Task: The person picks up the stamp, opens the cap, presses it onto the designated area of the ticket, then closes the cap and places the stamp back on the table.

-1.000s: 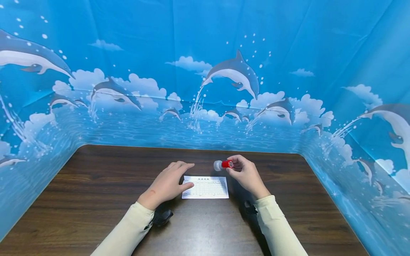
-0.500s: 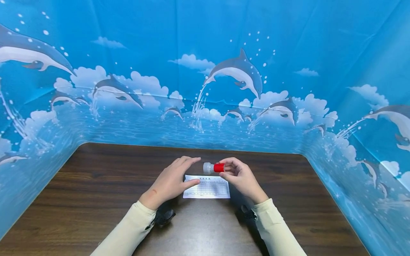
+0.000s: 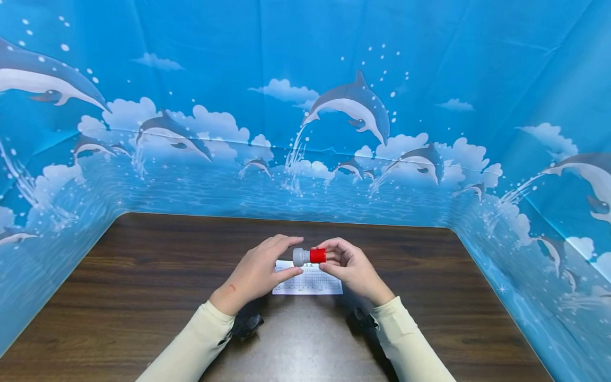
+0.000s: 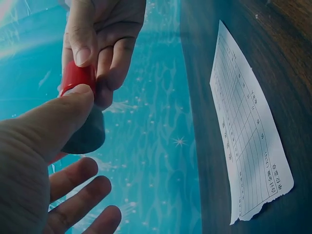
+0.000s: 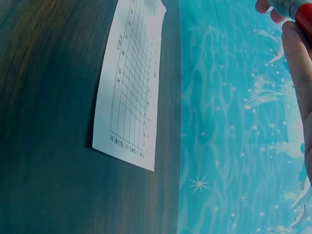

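Head view: right hand (image 3: 357,271) pinches red cylinder (image 3: 317,256), left hand (image 3: 256,271) spread alongside.

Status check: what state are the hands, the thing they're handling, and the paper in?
Right hand: gripping the red barrel.
Red barrel: raised, lying sideways.
Clear end piece: on the red barrel's end.
Left hand: spread around clear end; contact unclear.
Paper slip: on the table, one short edge ragged.

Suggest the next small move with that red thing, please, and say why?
Perhaps pinch its translucent end with the left hand: thumb and forefinger stand on either side of that end, while the right hand grips the red part.
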`<state>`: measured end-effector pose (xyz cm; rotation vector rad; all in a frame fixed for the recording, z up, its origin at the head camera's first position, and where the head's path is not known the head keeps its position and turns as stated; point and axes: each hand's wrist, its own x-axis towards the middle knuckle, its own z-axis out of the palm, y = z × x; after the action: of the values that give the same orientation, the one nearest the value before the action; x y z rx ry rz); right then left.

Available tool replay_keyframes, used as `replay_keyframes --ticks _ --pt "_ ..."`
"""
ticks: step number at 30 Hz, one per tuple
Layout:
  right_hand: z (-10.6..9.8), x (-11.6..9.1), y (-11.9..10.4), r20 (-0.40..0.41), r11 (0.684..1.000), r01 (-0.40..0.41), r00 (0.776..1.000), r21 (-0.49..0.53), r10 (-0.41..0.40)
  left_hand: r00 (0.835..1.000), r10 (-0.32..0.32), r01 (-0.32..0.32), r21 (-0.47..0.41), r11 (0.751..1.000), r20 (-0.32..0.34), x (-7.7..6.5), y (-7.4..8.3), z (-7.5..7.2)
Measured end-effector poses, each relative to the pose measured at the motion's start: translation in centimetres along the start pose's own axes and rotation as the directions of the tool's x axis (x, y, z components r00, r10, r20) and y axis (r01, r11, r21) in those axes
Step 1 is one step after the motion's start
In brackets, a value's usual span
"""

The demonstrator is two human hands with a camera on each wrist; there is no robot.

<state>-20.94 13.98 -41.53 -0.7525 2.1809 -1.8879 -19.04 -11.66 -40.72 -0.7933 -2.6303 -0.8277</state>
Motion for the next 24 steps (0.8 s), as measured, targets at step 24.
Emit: replay_keyframes --ticks 24 --pt "0.78 0.13 -0.16 -0.051 0.942 0.152 0.983 -0.301 -0.175 0.991 0.093 -0.089 0.047 0.995 -0.096 0.12 0.1 0.13"
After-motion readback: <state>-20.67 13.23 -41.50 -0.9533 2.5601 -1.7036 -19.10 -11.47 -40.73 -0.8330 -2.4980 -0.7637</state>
